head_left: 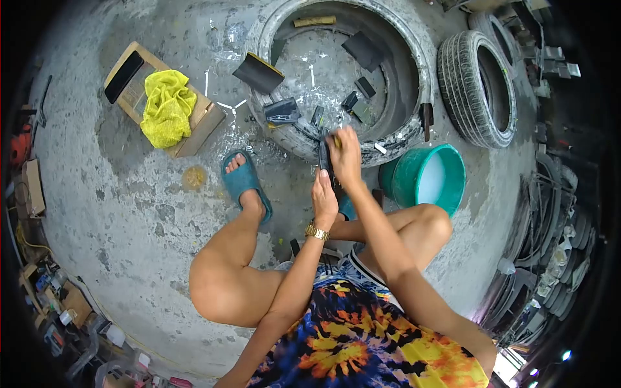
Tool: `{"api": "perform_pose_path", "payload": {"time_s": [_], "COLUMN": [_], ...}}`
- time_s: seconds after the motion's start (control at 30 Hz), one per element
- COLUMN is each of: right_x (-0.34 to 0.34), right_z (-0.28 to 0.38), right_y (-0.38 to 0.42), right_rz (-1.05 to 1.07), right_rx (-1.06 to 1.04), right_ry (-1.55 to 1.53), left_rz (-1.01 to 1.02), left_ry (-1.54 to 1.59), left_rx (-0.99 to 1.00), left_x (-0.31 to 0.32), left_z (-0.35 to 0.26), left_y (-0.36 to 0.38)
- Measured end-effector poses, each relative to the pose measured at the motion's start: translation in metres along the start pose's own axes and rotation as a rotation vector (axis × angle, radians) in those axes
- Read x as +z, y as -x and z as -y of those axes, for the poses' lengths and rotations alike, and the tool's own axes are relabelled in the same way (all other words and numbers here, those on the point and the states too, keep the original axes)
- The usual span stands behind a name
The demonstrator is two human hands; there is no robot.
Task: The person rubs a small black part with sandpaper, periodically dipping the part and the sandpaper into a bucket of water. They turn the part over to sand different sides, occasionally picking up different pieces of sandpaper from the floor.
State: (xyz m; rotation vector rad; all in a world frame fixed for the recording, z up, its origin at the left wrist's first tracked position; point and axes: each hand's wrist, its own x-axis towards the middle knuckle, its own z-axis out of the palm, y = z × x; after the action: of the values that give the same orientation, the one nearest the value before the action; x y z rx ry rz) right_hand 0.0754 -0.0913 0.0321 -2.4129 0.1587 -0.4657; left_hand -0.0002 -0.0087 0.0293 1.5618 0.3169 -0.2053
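My left hand, with a gold watch on its wrist, grips the near end of a long, narrow black part. The part points away from me, its far end over the rim of a tire lying flat on the floor. My right hand is closed at the far half of this part, its fingers pinching a small yellowish piece against or close beside it. Close by on the tire rest a wet black sheet and a curved black sheet.
A green bucket of whitish liquid stands right of my hands. Beyond it a second tire leans upright. At left, a yellow cloth and a dark phone-like slab lie on a cardboard box. Several black pieces sit inside the flat tire.
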Motion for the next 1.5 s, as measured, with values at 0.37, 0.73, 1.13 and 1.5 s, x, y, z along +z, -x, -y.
{"api": "perform_pose_path", "payload": {"time_s": [0.37, 0.73, 1.13, 1.5], "right_x": [0.001, -0.037, -0.067, -0.103], "right_z": [0.001, 0.012, 0.034, 0.041], "right_y": [-0.031, 0.026, 0.068, 0.118], "right_rz": [0.064, 0.223, 0.246, 0.156], "right_rx": [-0.095, 0.145, 0.099, 0.332], "right_ry": [0.009, -0.148, -0.286, -0.367], "left_rz": [0.049, 0.148, -0.006, 0.003], "left_ry": [0.001, 0.107, 0.406, 0.361], "left_rx": [-0.147, -0.138, -0.348, -0.358], "left_x": [-0.004, -0.017, -0.007, -0.007], "left_z": [-0.014, -0.028, -0.034, -0.015], "left_y": [-0.003, -0.019, -0.025, -0.032]}}
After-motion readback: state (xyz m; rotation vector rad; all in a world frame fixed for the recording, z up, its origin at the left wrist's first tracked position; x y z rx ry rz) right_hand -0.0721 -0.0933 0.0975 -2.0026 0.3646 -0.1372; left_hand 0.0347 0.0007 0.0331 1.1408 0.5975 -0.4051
